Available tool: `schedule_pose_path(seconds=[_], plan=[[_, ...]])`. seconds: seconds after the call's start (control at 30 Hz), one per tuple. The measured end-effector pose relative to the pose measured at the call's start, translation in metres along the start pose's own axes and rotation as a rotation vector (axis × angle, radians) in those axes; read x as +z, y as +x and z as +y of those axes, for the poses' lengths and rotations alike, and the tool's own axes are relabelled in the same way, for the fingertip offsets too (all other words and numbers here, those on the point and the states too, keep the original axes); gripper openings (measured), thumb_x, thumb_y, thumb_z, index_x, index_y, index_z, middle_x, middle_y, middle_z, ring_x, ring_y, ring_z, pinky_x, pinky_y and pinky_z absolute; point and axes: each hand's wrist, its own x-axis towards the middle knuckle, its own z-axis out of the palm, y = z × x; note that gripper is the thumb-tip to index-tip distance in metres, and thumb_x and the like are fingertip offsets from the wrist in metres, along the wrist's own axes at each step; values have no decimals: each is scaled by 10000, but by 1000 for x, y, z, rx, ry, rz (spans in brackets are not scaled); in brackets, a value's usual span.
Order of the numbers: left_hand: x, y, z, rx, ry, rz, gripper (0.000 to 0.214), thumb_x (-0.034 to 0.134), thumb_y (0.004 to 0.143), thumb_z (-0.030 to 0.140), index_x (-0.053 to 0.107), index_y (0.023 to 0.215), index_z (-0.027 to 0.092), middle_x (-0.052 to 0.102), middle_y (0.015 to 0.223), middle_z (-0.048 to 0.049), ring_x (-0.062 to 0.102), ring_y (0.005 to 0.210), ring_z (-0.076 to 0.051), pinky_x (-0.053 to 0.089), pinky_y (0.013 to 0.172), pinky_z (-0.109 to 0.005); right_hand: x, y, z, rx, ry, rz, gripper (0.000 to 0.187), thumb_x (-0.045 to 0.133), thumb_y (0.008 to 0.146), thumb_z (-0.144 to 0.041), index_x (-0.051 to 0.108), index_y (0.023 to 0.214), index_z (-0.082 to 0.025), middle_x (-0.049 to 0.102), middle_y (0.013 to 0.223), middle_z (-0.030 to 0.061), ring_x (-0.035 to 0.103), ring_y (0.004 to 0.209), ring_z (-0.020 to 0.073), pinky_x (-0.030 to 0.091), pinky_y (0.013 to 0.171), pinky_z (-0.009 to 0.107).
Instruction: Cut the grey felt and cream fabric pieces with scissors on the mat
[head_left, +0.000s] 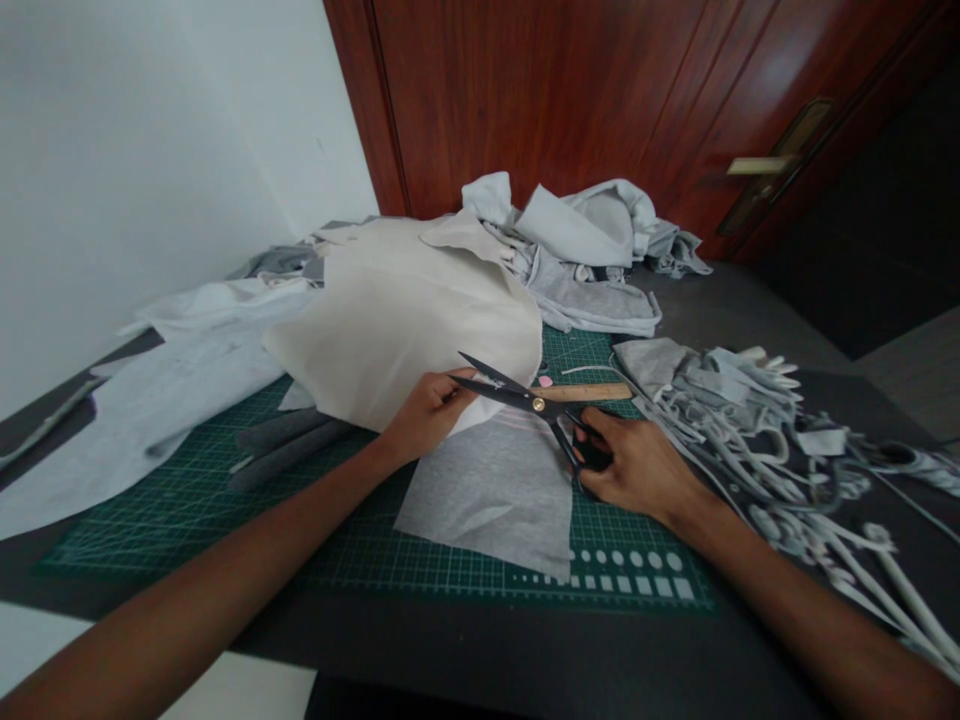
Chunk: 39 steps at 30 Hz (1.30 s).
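Observation:
My right hand [634, 465] grips the handles of black fabric scissors [538, 403], whose blades stand apart and point left. The blade tips lie by the fingers of my left hand [427, 410]. That hand is closed in a pinch at the lower edge of a large cream fabric piece [420, 310]; the exact spot it pinches is partly hidden. Below the blades, a grey fabric piece [491, 490] lies flat on the green cutting mat [330, 550]. A wooden ruler [585, 392] shows behind the scissors, with a small pink piece [544, 381] beside it.
Grey and white fabric scraps [750, 430] heap up on the right. More folded cloth [592, 240] piles at the back against a brown door [540, 100]. Pale cloth [172, 380] and dark grey rolled fabric [289, 445] lie on the left, near a white wall [135, 150].

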Motion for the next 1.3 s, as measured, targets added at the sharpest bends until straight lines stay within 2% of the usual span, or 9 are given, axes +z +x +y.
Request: schedule_pose_path(seconds=[0.2, 0.43, 0.57, 0.9, 1.3], plan=[[0, -1, -2, -6, -2, 1, 226, 529, 921, 256, 715, 842, 154, 681, 756, -21, 571, 678, -126, 433, 549, -199, 1, 0, 1, 3, -13, 20, 102, 562, 762, -274, 562, 841, -210, 645, 692, -1, 552, 549, 139, 326, 531, 258], [-1, -1, -4, -4, 33, 6, 240, 524, 920, 252, 716, 827, 141, 703, 822, -35, 556, 669, -119, 430, 576, -217, 4, -1, 4, -13, -20, 40, 102, 562, 778, -278, 577, 848, -205, 660, 700, 2, 569, 555, 139, 339, 531, 253], [-1, 0, -5, 8, 62, 22, 242, 529, 921, 267, 725, 845, 146, 687, 768, -16, 528, 627, -112, 420, 569, -219, 6, -1, 6, -9, -24, 43, 110, 567, 791, -287, 590, 864, -208, 673, 713, 1, 593, 579, 144, 348, 539, 249], [-2, 0, -6, 6, 74, 49, 229, 548, 916, 251, 749, 861, 156, 716, 795, -17, 594, 715, -136, 464, 644, -237, 2, 0, 3, -11, -41, 59, 95, 551, 801, -291, 590, 824, -208, 660, 672, 6, 559, 539, 137, 319, 527, 251], [-1, 0, -5, -2, 79, 48, 259, 536, 922, 280, 709, 782, 147, 641, 675, 7, 492, 589, -104, 371, 515, -210, 1, 0, 3, 3, -59, 57, 132, 535, 824, -306, 610, 823, -198, 647, 646, 6, 568, 527, 140, 320, 515, 249]])
